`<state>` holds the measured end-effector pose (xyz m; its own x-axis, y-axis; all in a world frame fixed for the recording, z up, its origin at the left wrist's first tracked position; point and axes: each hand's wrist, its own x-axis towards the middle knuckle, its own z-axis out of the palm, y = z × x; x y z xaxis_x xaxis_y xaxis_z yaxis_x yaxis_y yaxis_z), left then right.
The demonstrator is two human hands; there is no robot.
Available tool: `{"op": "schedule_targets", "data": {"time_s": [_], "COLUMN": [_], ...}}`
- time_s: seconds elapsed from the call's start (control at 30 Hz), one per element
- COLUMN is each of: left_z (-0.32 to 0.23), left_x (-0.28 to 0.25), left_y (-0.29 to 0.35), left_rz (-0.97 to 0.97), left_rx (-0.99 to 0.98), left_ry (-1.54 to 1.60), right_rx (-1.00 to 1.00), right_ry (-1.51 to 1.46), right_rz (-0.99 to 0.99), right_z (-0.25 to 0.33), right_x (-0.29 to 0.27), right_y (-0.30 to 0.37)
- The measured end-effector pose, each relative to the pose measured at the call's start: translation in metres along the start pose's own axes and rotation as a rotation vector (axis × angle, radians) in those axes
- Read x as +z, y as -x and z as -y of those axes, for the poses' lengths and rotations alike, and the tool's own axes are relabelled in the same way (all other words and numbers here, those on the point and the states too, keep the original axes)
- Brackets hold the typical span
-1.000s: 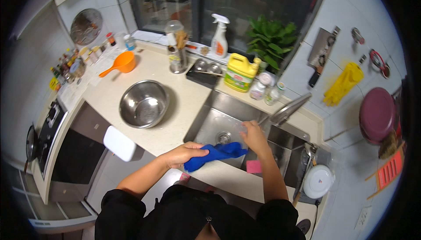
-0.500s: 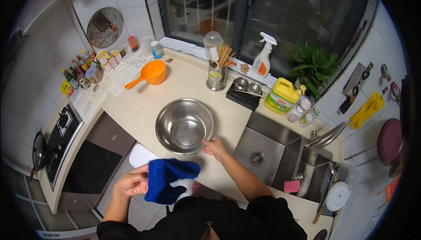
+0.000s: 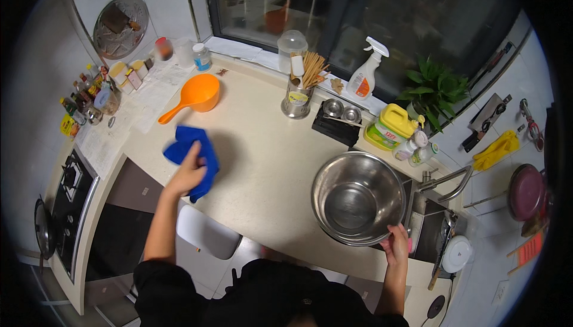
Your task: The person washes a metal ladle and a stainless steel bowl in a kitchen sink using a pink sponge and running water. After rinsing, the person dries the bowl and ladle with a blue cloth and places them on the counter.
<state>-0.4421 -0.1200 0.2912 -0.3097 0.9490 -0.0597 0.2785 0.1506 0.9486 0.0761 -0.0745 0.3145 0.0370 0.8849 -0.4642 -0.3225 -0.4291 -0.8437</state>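
My left hand (image 3: 188,173) grips a blue cloth (image 3: 206,151) over the left part of the cream countertop (image 3: 256,154), its folds hanging on both sides of my fingers. At the right, my right hand (image 3: 395,244) has hold of the near right rim of a steel basin (image 3: 352,207). The basin is over the sink and hides most of it; nothing shows inside. Beyond the cloth lies an orange ladle-shaped water scoop (image 3: 200,93), its handle pointing toward the near left.
Behind the basin stand a yellow detergent jug (image 3: 391,127), a white spray bottle (image 3: 365,73) and a chopstick holder (image 3: 296,97). The faucet (image 3: 444,183) rises right of the basin. A gas stove (image 3: 71,186) is at the far left, with seasoning bottles (image 3: 83,91) behind it.
My right hand has carried the basin from the middle of the counter rightward over the sink. My left hand has brought the cloth forward from the near edge onto the counter area.
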Motion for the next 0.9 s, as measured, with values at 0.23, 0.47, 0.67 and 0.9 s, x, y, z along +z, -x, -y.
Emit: {"op": "schedule_targets", "data": {"time_s": [0.23,0.47,0.67,0.9], "left_z": [0.053,0.084,0.092,0.026], "left_x": [0.219,0.207,0.167,0.197], "left_y": [-0.039,-0.018,0.020,-0.018], "left_rz": [0.365,-0.100,0.355,0.496], "left_rx": [0.053,0.510,-0.171,0.126], "left_ry": [-0.866,-1.111,-1.208,-0.887], "right_rx": [-0.066,-0.016,-0.032,-0.091], "right_ry": [0.088,-0.046,-0.021,-0.037], "right_rz": [-0.119,-0.152,-0.166,-0.241], "right_z": [-0.007,-0.013,-0.015,-0.007], "right_x": [-0.040,-0.058,-0.053,-0.053], "right_y": [0.006,0.016,-0.002,-0.014]}}
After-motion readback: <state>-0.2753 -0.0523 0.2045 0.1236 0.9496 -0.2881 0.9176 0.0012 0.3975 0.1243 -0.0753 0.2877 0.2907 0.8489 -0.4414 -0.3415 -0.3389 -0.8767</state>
